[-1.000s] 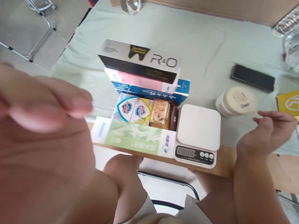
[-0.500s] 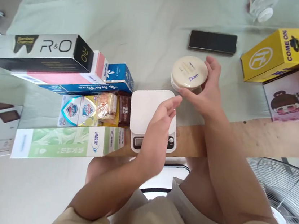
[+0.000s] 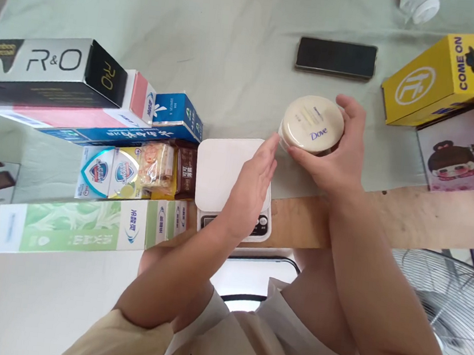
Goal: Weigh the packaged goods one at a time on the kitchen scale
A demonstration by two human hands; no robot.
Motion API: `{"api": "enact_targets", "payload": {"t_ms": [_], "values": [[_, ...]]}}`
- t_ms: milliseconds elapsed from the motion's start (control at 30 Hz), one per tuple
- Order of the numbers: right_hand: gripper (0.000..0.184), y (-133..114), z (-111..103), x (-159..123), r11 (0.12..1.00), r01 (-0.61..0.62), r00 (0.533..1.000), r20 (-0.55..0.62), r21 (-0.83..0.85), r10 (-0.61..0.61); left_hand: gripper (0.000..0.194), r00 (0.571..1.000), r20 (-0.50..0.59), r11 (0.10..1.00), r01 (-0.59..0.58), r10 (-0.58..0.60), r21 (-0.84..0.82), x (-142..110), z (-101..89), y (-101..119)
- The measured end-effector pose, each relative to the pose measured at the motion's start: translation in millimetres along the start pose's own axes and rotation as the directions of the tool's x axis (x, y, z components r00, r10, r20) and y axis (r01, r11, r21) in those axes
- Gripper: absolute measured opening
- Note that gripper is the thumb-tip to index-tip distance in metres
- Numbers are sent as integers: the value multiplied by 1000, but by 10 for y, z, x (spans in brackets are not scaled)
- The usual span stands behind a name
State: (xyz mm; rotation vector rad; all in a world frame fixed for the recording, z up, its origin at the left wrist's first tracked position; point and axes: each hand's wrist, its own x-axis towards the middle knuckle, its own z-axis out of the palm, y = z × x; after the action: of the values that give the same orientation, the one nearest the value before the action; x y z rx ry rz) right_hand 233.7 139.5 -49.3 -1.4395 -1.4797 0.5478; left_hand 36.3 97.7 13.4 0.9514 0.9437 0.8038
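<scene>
A round cream-coloured Dove jar [image 3: 313, 123] stands to the right of a white kitchen scale [image 3: 221, 167]. My right hand [image 3: 339, 150] curves around the jar's right side, thumb at its near edge and fingers on the far right. Over the right half of the scale is my left hand [image 3: 250, 188], on edge, its fingers straight and nothing held. Its fingertips come close to the jar's left side; whether they touch it I cannot tell. The scale's plate carries no item that I can see, and my left hand and wrist cover part of its display.
Toothpaste boxes [image 3: 84, 228], soap packs [image 3: 110, 173] and a black-and-silver R&O box [image 3: 55, 69] line the left. A phone [image 3: 336, 58] lies beyond the jar. Yellow boxes [image 3: 430, 80] and a pink box [image 3: 455, 155] stand right. Below the table edge is a fan [image 3: 441, 306].
The jar, with my right hand around it, has shifted slightly right, away from the scale. My left hand stays over the scale, still straight-fingered. The whole view has shifted a little.
</scene>
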Motion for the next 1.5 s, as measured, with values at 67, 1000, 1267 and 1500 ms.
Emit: {"api": "enact_targets", "payload": {"t_ms": [67, 1000, 1267, 1500], "values": [[103, 63, -81, -82, 1000, 25, 994, -106, -12, -26, 66, 999, 32, 1000, 19, -19, 2, -1, 13, -4], [109, -659, 450, -611, 942, 227, 929, 236, 249, -286, 108, 754, -57, 556, -429, 654, 712, -500, -498, -175], [76, -519, 318, -618, 862, 213, 933, 166, 460, -319, 116, 725, -30, 529, -474, 688, 704, -511, -582, -149], [59, -438, 335, -649, 847, 209, 957, 78, 490, -281, 106, 756, -53, 536, -411, 653, 737, -552, -464, -268]]}}
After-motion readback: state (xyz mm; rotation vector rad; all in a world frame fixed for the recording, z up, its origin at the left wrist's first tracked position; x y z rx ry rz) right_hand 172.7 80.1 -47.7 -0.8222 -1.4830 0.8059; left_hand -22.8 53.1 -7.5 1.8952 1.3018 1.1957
